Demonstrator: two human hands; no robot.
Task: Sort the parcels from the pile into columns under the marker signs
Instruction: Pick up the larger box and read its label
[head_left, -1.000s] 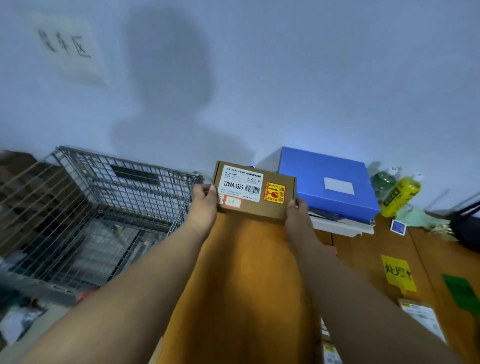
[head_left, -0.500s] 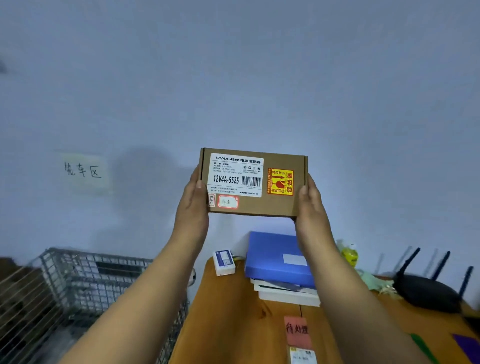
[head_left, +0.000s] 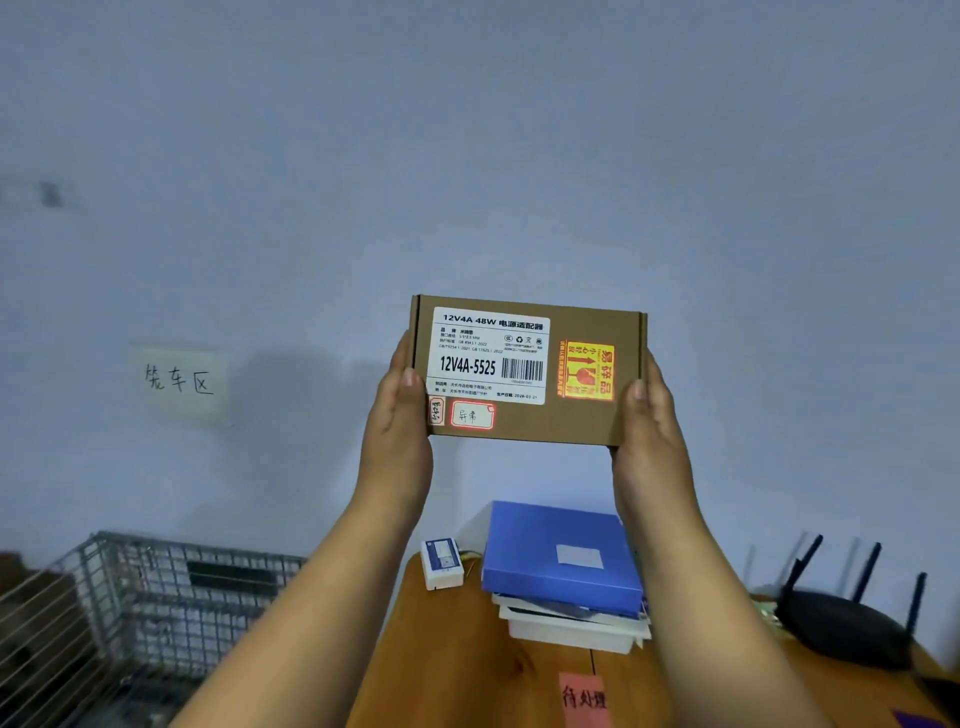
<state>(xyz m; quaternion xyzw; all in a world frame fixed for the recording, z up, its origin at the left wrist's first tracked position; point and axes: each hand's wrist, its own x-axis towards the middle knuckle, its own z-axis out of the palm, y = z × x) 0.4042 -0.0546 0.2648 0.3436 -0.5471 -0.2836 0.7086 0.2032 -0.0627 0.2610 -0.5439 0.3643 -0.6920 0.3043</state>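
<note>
A flat brown cardboard parcel (head_left: 566, 423) is held up in front of the wall, label side facing me. It carries a white printed label, an orange fragile sticker and two small red-edged handwritten stickers. My left hand (head_left: 397, 434) grips its left end and my right hand (head_left: 649, 441) grips its right end, thumbs on the front face. Below on the wooden table (head_left: 441, 670) lies a pink marker sign (head_left: 584, 699) with handwriting.
A blue box (head_left: 563, 556) on a white stack sits at the table's back, a small white device (head_left: 441, 564) to its left. A black router (head_left: 847, 623) stands at right. A wire cage (head_left: 156, 597) stands left of the table. A handwritten paper sign (head_left: 179, 382) hangs on the wall.
Both hands lifted the parcel from just above the table up to eye level in front of the wall; my view tilted up with it. In the last half second it hardly moved.
</note>
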